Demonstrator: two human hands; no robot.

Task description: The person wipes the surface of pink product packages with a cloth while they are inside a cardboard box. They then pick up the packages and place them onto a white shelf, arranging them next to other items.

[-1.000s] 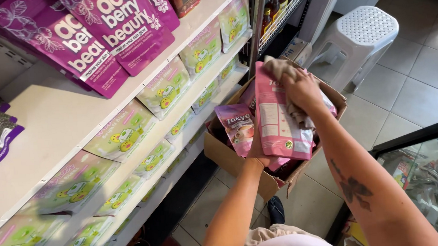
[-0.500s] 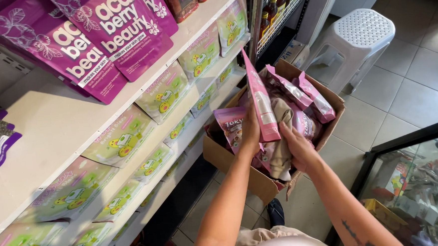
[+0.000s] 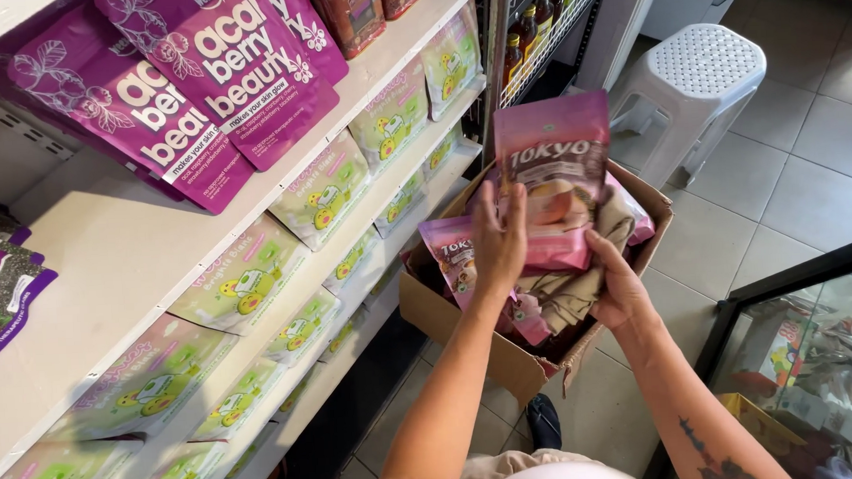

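A view from above of a person's two hands at a box beside shop shelving. At the far left, white shelves [image 3: 106, 256] run away from the viewer. The top one carries large purple pouches [image 3: 233, 75] leaning upright, and the lower shelves hold rows of pale green pouches [image 3: 243, 278] with cartoon pictures.

Just right of the shelves, an open brown cardboard box [image 3: 449, 316] sits low, near the floor, filled with pink pouches and some tan crumpled paper [image 3: 570, 295]. The left hand [image 3: 499, 240] reaches in from below, fingers curled around the left edge of a pink pouch [image 3: 559, 179], which stands upright above the box with its printed front facing the viewer. A second, smaller pink pouch [image 3: 451, 258] leans in the box just left of that hand, partly hidden by it. The right hand [image 3: 621, 288] is closed on the lower right corner of the held pouch, its fingers also pressing against the tan paper underneath; a tattoo shows on that forearm.

Behind the box, a wire rack holds dark bottles [image 3: 523, 55]. Further right, a white plastic stool [image 3: 695, 84] stands on the grey tiled floor [image 3: 802, 181]. At the near right edge is a glass-fronted cabinet [image 3: 820, 345].
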